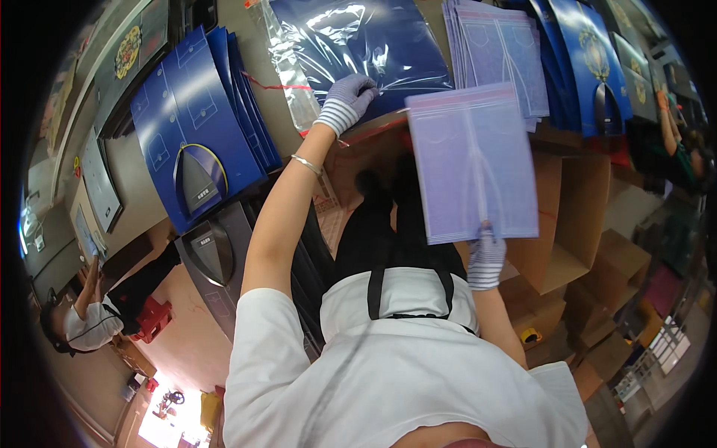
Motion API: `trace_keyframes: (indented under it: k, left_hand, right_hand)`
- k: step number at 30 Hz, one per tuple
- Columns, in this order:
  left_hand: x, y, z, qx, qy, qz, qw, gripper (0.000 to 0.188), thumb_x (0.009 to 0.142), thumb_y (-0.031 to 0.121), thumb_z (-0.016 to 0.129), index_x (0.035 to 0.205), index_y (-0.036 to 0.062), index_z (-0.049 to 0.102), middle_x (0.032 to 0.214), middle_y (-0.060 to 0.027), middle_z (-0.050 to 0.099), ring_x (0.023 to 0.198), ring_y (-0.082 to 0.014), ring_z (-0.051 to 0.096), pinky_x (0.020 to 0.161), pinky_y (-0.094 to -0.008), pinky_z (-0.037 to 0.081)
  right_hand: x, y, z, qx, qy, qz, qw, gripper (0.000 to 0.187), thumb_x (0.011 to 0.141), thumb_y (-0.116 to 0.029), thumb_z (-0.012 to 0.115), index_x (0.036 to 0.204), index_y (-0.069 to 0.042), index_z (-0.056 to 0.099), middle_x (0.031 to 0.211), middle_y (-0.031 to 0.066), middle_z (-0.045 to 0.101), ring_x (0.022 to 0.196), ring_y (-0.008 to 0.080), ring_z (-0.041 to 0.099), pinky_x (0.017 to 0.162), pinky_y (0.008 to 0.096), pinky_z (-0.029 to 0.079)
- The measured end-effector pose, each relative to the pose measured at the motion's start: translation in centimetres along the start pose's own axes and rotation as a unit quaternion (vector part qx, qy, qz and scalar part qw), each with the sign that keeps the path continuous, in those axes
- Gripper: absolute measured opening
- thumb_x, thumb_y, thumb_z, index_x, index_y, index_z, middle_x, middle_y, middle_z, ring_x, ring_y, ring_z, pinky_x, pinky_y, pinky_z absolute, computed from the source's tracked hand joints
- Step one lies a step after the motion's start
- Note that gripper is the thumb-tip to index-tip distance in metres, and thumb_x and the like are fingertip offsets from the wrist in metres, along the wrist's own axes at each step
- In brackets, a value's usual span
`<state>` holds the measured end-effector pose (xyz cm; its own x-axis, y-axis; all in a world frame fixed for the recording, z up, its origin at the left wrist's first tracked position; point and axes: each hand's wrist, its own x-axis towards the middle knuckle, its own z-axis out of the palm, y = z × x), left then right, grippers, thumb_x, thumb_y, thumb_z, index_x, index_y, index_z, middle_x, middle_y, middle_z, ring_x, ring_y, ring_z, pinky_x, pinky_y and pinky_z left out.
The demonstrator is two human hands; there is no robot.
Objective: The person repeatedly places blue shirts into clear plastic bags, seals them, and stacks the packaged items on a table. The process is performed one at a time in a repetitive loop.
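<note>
- White shirt [418, 358] is nearest to the camera, at the bottom.
- Blue pack [366, 45] lies on the table [258, 48] in shiny clear film [291, 78]; it is probably slippery, and heavier than one sheet.
- Lilac sheet [474, 164] is in the air near the table edge, partly before an open carton [582, 213]. It should be light, thin and easy to crease; a flat hold at its edge seems best. It is rectangular, with pale seam lines, pocket shapes and pinkish top strip.
- Right hand [487, 257], gloved, clamps its lower edge.
- Left hand [349, 98], gloved, rests on the pack, fingers curled together; whether they pinch film, I cannot tell.
</note>
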<state>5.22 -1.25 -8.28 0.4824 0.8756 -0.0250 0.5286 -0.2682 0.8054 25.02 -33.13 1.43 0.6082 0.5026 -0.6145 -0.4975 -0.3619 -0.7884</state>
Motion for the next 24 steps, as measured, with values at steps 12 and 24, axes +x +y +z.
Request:
trace_keyframes:
  k: [12,24]
  left_hand:
    - [-2.4,5.2,-2.5,-0.053,0.029,0.038,0.997,0.009,0.074,0.006,0.061,0.082,0.0037,0.061,0.078,-0.012,0.058,0.072,-0.0281,0.058,0.068,-0.0343,0.047]
    - [-7.5,7.8,-3.0,-0.112,0.003,0.044,0.993,0.013,0.074,-0.006,0.059,0.086,-0.0011,0.06,0.083,-0.01,0.058,0.078,-0.0167,0.058,0.07,-0.0261,0.047]
  right_hand:
    - [-3.1,2.4,5.2,0.074,-0.187,0.254,0.946,0.038,0.085,-0.01,0.053,0.116,0.009,0.04,0.101,0.0183,0.057,0.087,0.0316,0.062,0.07,0.0446,0.057]
    - [15.8,0.6,22.8,-0.102,-0.555,0.101,0.819,0.026,0.08,-0.013,0.059,0.101,0.003,0.057,0.082,0.0068,0.06,0.074,0.0164,0.06,0.065,0.0273,0.05]
